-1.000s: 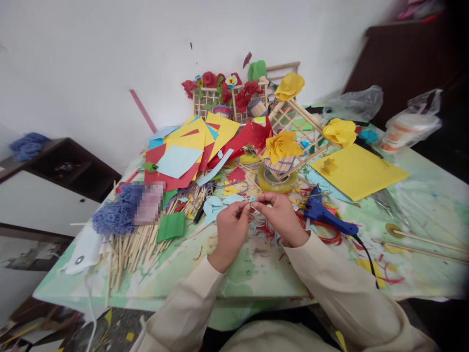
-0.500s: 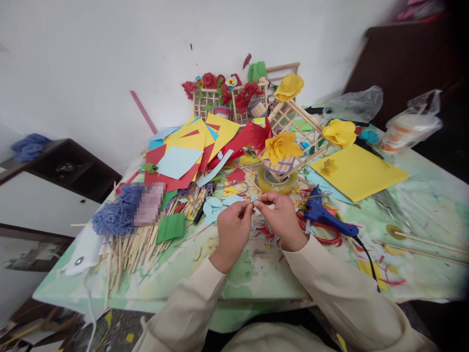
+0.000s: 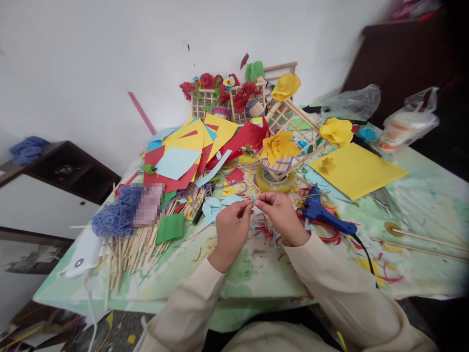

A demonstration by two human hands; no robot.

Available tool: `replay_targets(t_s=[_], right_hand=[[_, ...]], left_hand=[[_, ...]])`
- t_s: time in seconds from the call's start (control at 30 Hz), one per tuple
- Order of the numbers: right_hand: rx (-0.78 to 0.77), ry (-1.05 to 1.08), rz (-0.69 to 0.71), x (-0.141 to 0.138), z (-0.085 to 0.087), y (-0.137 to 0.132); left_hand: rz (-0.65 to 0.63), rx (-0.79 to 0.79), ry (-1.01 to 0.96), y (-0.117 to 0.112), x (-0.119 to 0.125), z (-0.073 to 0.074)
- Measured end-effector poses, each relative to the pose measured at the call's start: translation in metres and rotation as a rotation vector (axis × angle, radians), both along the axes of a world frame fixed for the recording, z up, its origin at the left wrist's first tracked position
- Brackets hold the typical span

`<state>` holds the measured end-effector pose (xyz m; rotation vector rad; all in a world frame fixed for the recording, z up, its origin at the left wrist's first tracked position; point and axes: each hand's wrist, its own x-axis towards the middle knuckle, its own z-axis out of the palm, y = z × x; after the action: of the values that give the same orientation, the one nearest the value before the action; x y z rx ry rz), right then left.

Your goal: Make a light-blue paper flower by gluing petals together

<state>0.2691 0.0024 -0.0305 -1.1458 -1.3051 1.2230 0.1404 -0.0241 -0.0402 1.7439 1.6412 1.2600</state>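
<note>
Between my fingertips is a small light blue paper piece [image 3: 253, 198], mostly covered by the fingers. My left hand [image 3: 233, 233] pinches it from the left, thumb against forefinger. From the right, my right hand [image 3: 280, 215] pinches the same piece. Just left of them lie several cut light blue paper petals [image 3: 211, 209]. A blue glue gun [image 3: 326, 214] rests on the table to the right of my right hand. Paper scraps [image 3: 269, 229] in red, white and blue are strewn beneath the hands.
Wooden sticks [image 3: 134, 252], blue yarn [image 3: 114, 212] and a green paper piece [image 3: 170, 228] lie left. Coloured sheets [image 3: 178, 163] spread behind. A stick lattice with yellow paper flowers [image 3: 280, 147] leans near a tape roll [image 3: 275, 180]. A bagged cup [image 3: 407, 128] stands far right.
The view has shifted very slightly. Both hands stay together at the same spot, still pinching the blue paper piece, with only a small movement of the fingers.
</note>
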Motion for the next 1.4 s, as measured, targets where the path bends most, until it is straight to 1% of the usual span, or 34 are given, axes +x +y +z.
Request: replay_targets(t_s=[0.13, 0.23, 0.37, 0.47, 0.6, 0.8, 1.0, 1.2, 1.3, 1.4], right_hand=[[-0.005, 0.000, 0.003, 0.001, 0.001, 0.001], [0.006, -0.025, -0.010, 0.000, 0.001, 0.001], [0.068, -0.120, -0.088, -0.002, 0.000, -0.001], [0.122, -0.211, -0.162, -0.003, -0.001, -0.002], [0.148, -0.261, -0.196, -0.004, -0.001, -0.003], [0.190, -0.295, -0.211, -0.004, -0.002, -0.003], [0.207, -0.308, -0.227, -0.005, -0.003, -0.003], [0.210, -0.289, -0.213, -0.004, -0.003, -0.004], [0.241, -0.282, -0.196, -0.004, -0.001, -0.006], [0.308, -0.299, -0.196, -0.004, -0.001, -0.007]], left_hand=[[-0.013, -0.035, -0.090, 0.002, -0.002, -0.003], [-0.027, -0.071, -0.195, 0.004, -0.002, -0.002], [-0.024, -0.119, -0.303, 0.005, 0.001, 0.003], [-0.022, -0.132, -0.303, 0.006, 0.004, 0.006], [-0.025, -0.147, -0.311, 0.007, 0.005, 0.006], [-0.011, -0.162, -0.326, 0.009, 0.005, 0.004], [-0.025, -0.162, -0.372, 0.009, 0.008, 0.005], [-0.049, -0.163, -0.485, 0.005, 0.010, 0.006], [-0.054, -0.146, -0.509, 0.003, 0.009, 0.008], [-0.046, -0.148, -0.537, 0.002, 0.008, 0.009]])
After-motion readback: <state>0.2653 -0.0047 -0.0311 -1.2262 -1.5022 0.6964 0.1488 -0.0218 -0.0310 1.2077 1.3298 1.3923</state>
